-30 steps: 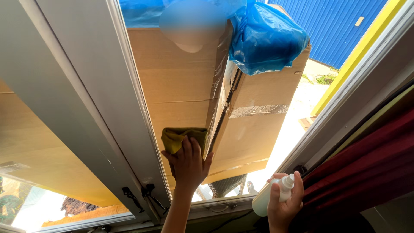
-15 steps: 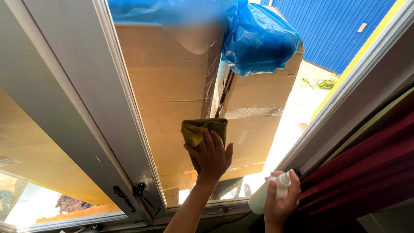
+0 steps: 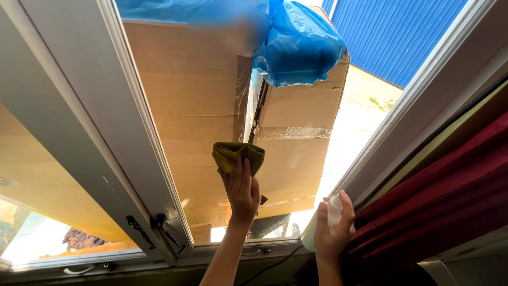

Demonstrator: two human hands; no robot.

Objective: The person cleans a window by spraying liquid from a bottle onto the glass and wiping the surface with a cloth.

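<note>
Head view looks steeply up at a window pane, with both of the person's arms rising from the bottom edge. The left forearm reaches up near the middle of the frame, wrist straight, and the left hand (image 3: 243, 191) lies flat with fingers extended and close together, pressing a folded olive-green cloth (image 3: 236, 155) against the glass pane (image 3: 180, 106). The cloth sticks out above the fingertips, roughly over the spot where the cardboard boxes (image 3: 296, 143) outside meet (a blue plastic sheet (image 3: 299, 45) is draped over their tops). The right arm comes up lower and to the right, just beside the dark red curtain (image 3: 450, 190). The right hand (image 3: 329, 233) is clenched around a white spray bottle (image 3: 332, 211), the nozzle end poking up between thumb and fingers, pointing toward the lower corner of the white window frame (image 3: 381, 148).

Compared with half a second ago, the left hand and cloth sit slightly further left and a little lower on the pane, and the fingers are drawn closer together. The grip on the bottle is unchanged.
</note>
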